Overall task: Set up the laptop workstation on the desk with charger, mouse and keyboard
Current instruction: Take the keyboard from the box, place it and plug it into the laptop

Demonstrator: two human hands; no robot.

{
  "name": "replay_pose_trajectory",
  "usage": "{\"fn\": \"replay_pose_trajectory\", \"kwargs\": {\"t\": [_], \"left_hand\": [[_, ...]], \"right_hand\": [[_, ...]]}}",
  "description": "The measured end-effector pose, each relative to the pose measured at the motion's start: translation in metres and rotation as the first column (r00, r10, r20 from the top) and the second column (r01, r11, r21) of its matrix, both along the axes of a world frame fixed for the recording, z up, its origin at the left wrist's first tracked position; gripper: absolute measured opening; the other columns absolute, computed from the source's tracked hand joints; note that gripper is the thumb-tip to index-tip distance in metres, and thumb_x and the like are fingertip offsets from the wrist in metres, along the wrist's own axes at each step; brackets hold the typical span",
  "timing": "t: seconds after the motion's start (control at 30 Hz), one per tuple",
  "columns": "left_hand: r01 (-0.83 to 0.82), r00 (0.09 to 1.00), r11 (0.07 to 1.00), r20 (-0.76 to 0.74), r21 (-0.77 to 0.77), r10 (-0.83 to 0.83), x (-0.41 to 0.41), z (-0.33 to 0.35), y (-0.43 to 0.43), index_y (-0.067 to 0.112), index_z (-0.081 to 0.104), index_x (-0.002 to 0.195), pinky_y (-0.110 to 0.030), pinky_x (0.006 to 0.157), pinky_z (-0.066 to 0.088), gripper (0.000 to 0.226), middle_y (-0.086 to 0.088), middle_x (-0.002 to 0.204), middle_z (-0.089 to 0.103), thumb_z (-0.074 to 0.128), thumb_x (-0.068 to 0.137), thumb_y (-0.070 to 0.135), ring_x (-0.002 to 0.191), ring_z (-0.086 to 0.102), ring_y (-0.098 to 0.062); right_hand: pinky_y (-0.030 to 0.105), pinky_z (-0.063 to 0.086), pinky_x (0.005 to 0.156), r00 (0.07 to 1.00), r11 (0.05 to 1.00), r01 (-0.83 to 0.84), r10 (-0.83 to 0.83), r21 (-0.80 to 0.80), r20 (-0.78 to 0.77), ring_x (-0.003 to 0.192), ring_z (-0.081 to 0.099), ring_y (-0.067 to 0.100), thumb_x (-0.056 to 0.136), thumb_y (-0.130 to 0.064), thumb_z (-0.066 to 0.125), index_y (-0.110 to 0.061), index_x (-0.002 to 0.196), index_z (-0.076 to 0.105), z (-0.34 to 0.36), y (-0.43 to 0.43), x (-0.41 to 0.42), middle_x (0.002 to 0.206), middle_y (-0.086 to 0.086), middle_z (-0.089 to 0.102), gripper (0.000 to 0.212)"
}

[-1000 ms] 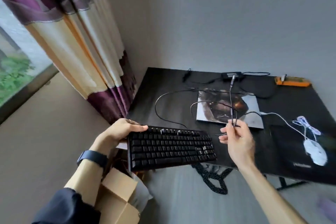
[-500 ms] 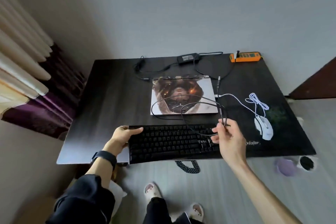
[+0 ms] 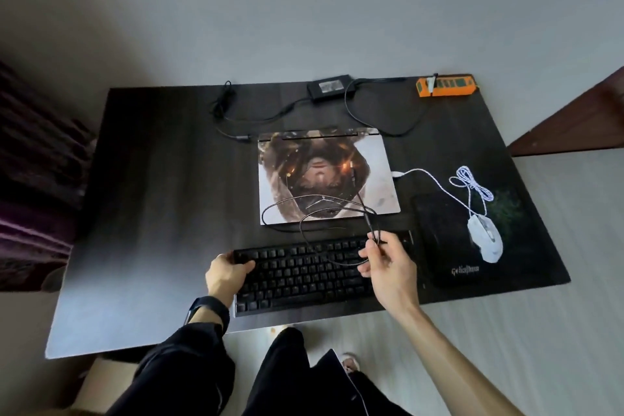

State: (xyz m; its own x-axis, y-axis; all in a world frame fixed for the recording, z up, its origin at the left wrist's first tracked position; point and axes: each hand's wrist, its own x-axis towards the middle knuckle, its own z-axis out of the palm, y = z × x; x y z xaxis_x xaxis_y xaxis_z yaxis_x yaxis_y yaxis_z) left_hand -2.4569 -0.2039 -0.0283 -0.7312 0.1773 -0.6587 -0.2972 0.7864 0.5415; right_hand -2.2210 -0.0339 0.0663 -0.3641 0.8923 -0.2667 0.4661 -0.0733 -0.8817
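The left hand [image 3: 225, 275] curls over the left end of the keyboard [image 3: 304, 277], thumb on the keys, with a dark band [image 3: 207, 309] at the wrist. The right hand [image 3: 388, 268] is raised on a bare forearm and pinches a thin black cable [image 3: 365, 217] in its fingertips.

View: one wide-angle camera worn on the head; straight lines bow near the frame edges.
Position: above the near edge of the surface [image 3: 141, 179], over the person's legs [image 3: 280, 375].
Facing: forward and steeply down toward 12 o'clock; wall [image 3: 304, 10] on top, floor [image 3: 506, 348] at the bottom.
Nearness: arm's reach; left hand [image 3: 224, 275] on the keyboard [image 3: 304, 277] at 7 o'clock, right hand [image 3: 388, 267] with the cable [image 3: 366, 218] at 5 o'clock.
Coverage: the whole surface, its far corners at 11 and 1 o'clock.
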Motion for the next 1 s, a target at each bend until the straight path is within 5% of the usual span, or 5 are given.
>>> {"fn": "replay_pose_trajectory", "kwargs": {"t": [0.17, 0.33, 0.57, 1.0], "left_hand": [[0.085, 0.996, 0.996, -0.006, -0.042, -0.085, -0.017, -0.012, 0.010, 0.014, 0.071, 0.109, -0.035, 0.092, 0.052, 0.037, -0.007, 0.104, 0.073, 0.081, 0.075, 0.024, 0.100, 0.067, -0.029], [0.126, 0.992, 0.984, -0.010, -0.127, -0.129, -0.019, -0.022, 0.011, 0.014, 0.070, 0.113, -0.034, 0.088, 0.051, 0.040, -0.011, 0.107, 0.072, 0.078, 0.075, 0.025, 0.100, 0.065, -0.033], [0.027, 0.999, 0.993, -0.034, -0.114, -0.031, 0.002, -0.028, 0.027, 0.017, 0.064, 0.128, -0.038, 0.092, 0.054, 0.057, -0.010, 0.113, 0.070, 0.080, 0.074, 0.022, 0.098, 0.067, -0.030], [-0.033, 0.986, 0.975, -0.165, -0.219, -0.004, 0.037, -0.036, 0.052, 0.010, 0.061, 0.129, -0.040, 0.103, 0.044, 0.046, -0.021, 0.124, 0.060, 0.060, 0.083, 0.016, 0.113, 0.057, -0.038]], "right_hand": [[0.032, 0.062, 0.065, 1.000, 0.998, -0.009, 0.010, -0.061, 0.012, 0.058, 0.068, 0.012, 0.101, -0.020, 0.058, -0.036, 0.098, 0.060, -0.011, -0.005, -0.035, 0.079, -0.002, 0.073, 0.016], [0.032, 0.063, 0.066, 0.997, 0.993, -0.063, 0.068, -0.099, 0.046, 0.061, 0.070, 0.014, 0.101, -0.022, 0.057, -0.023, 0.107, 0.062, -0.015, 0.003, -0.044, 0.083, -0.001, 0.073, 0.008], [0.033, 0.063, 0.069, 0.986, 0.976, -0.154, 0.163, -0.153, 0.047, 0.062, 0.071, 0.015, 0.102, -0.023, 0.056, -0.022, 0.107, 0.062, -0.017, 0.031, -0.036, 0.084, 0.000, 0.073, 0.008], [0.046, 0.061, 0.072, 0.962, 0.932, -0.269, 0.273, -0.242, -0.020, 0.059, 0.069, 0.014, 0.101, -0.024, 0.057, -0.022, 0.107, 0.062, -0.024, 0.065, -0.008, 0.080, -0.001, 0.073, 0.008]]}}
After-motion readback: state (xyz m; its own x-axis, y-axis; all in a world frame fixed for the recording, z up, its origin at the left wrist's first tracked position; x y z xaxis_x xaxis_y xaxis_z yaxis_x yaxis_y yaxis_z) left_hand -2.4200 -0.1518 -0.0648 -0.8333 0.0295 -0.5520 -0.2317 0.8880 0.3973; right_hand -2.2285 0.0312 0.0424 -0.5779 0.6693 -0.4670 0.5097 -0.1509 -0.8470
